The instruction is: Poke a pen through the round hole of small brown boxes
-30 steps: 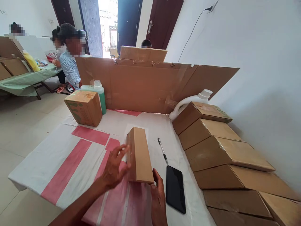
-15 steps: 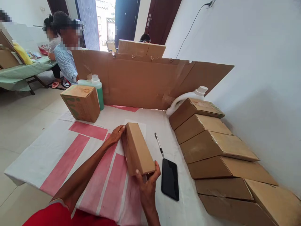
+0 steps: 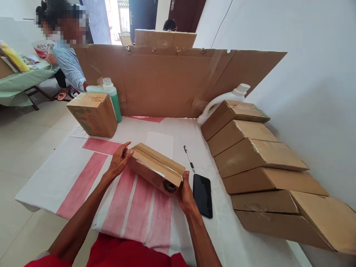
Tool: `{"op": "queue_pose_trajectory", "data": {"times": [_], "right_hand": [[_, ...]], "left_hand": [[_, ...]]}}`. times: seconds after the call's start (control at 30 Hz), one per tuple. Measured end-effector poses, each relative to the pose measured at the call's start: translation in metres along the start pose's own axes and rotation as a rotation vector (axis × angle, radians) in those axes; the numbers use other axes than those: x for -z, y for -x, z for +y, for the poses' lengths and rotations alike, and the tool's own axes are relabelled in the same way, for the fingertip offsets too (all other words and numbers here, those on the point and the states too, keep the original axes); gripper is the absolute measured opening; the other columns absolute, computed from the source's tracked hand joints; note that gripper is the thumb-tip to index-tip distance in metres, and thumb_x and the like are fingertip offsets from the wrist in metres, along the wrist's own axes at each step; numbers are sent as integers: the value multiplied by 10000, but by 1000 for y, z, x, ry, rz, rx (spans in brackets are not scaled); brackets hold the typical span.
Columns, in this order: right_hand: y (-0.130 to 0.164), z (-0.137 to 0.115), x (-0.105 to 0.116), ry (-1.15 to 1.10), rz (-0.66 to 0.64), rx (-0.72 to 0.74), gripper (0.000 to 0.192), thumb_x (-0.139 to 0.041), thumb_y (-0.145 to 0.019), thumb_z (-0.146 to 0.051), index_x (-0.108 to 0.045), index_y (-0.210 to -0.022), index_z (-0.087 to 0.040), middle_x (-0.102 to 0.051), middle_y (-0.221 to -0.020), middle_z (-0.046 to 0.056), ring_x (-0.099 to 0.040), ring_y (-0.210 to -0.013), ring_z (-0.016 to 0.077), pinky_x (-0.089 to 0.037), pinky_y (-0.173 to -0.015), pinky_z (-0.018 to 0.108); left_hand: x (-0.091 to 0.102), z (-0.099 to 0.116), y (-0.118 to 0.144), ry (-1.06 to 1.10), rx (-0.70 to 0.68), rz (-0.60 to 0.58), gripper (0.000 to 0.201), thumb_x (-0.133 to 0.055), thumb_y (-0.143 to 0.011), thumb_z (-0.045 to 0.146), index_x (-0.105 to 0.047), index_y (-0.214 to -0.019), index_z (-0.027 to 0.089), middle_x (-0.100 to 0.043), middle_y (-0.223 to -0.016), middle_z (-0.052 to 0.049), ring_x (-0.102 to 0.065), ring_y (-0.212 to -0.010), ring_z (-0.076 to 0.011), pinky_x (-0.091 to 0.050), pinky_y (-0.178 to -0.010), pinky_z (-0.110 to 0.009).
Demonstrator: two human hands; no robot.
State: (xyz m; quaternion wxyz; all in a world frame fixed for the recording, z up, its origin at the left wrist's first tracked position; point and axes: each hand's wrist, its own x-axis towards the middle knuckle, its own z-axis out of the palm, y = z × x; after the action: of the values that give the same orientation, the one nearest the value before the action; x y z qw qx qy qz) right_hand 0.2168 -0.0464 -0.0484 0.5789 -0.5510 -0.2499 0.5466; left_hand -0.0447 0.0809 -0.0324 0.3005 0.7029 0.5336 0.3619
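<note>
I hold a long brown cardboard box (image 3: 155, 167) between both hands, just above the white and pink table cover (image 3: 91, 174). My left hand (image 3: 119, 160) grips its far left end. My right hand (image 3: 185, 193) clasps its near right end, where a roll of clear tape (image 3: 170, 186) presses against the box. Shiny tape runs along the box's front face and its top seam shows. A pen (image 3: 189, 158) and a black phone (image 3: 202, 195) lie just right of the box.
A row of overlapping brown boxes (image 3: 258, 155) lines the right side by the white wall. A cardboard screen (image 3: 167, 81) stands at the back, with a white jug (image 3: 222, 102), a green bottle (image 3: 111, 97) and a printed box (image 3: 93, 113). Other people sit beyond it at left.
The box was turned from standing on its narrow side to lying tilted with its taped seam up. My left hand shifted to its far end, my right hand gripped the near end.
</note>
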Motion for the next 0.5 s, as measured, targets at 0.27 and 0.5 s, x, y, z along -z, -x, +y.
{"op": "queue_pose_trajectory", "data": {"times": [0.27,0.5], "right_hand": [[-11,-25,3,-210,-23,-37,494,-633,-845,-696,-669,-1061,-254,-721,-876,10,-667,-734,214,-521,-610,321],[-32,-27,19,-9,-88,-112,561,-592,-818,-768,-517,-688,-227,-469,-527,-73,-370,-426,95,-242,-414,218]], "left_hand": [[27,24,30,-54,2,-46,396,-553,-931,564,-691,-993,198,-677,-946,-61,-614,-839,-217,-459,-739,-316],[18,65,113,41,268,-535,453,-578,-904,618,-574,-737,197,-471,-638,41,-422,-623,-143,-264,-578,-263]]}}
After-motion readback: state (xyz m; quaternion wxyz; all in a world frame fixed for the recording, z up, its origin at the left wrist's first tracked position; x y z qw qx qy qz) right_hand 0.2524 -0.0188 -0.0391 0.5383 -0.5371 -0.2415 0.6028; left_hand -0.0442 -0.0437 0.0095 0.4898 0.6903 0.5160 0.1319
